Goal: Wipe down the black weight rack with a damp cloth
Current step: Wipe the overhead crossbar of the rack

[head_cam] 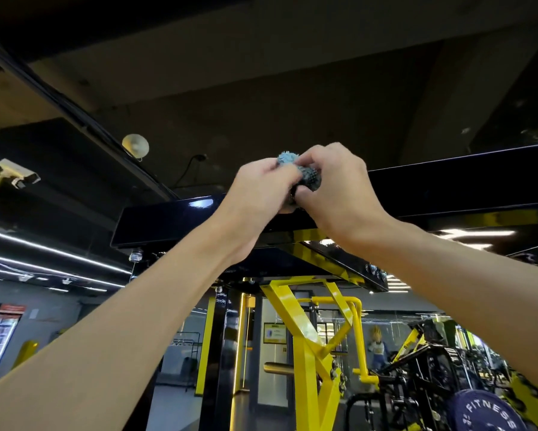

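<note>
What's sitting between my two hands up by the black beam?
A bunched blue-grey cloth, pinched by the left hand and the right hand from either side, in front of the rack's black top beam. The head view shows it.

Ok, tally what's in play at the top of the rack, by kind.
Hands: 2 (left hand, right hand)
Cloth: 1
Rack: 1
Total: 4

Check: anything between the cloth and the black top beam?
Nothing visible. The left hand and right hand grip the bunched cloth right in front of the black top beam, with no other object between. Whether the cloth touches it can't be told.
</note>
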The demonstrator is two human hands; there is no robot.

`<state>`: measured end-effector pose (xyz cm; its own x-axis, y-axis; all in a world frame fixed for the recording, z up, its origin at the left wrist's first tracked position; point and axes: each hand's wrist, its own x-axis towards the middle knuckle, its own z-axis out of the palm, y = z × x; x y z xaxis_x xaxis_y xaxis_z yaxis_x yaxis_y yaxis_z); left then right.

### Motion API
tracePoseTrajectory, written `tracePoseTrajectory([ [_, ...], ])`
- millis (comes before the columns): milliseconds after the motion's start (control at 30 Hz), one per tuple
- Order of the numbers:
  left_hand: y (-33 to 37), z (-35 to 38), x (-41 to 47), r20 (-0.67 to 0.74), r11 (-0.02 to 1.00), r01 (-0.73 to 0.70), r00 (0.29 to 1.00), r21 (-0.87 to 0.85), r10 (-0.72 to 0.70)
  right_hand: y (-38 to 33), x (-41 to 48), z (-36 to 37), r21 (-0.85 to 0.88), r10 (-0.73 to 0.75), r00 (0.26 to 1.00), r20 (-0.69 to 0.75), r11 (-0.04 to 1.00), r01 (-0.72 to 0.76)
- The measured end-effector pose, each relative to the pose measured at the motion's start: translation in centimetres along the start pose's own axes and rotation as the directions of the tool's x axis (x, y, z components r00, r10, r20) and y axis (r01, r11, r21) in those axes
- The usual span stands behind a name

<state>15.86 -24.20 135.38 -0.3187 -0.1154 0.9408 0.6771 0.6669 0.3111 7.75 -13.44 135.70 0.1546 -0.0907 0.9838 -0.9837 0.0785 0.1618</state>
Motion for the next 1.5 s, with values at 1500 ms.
tracePoseTrajectory([
  [1500,-7.8,-5.1,-1.2,-0.018,0.362,-0.246,0.807,0.899,0.591,2.0,0.6,4.4,-0.723,-0.014,0.953,0.302,0.649,0.239],
])
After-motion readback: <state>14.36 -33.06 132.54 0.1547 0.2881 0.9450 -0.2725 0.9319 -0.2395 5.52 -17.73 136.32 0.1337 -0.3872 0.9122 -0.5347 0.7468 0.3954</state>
